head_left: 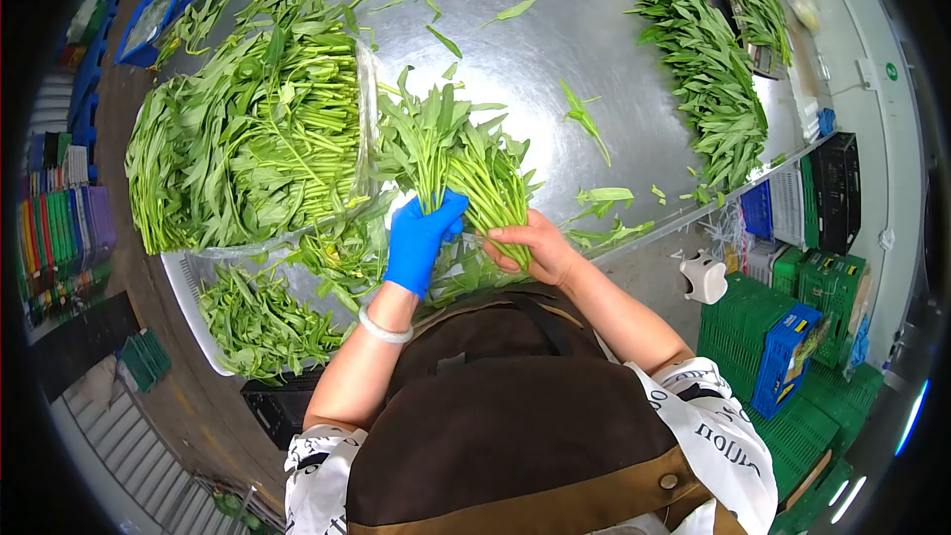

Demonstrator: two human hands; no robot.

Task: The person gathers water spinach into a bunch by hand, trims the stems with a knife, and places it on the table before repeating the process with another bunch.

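Gloved left hand [421,238], right hand [532,250], gripping greens bunch [466,163]; sleeve lettering [715,423] illegible

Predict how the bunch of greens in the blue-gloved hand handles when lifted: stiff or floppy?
Probably semi-stiff: gripped at the stems by the left hand, the bunch of greens fans out rather than drooping. Likely light; one hand holds it. Leaves may shed easily, judging by loose leaves on the metal table.

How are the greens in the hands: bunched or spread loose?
Bunched: left hand and right hand grip the greens by their stems, leaves fanning out above the metal table.
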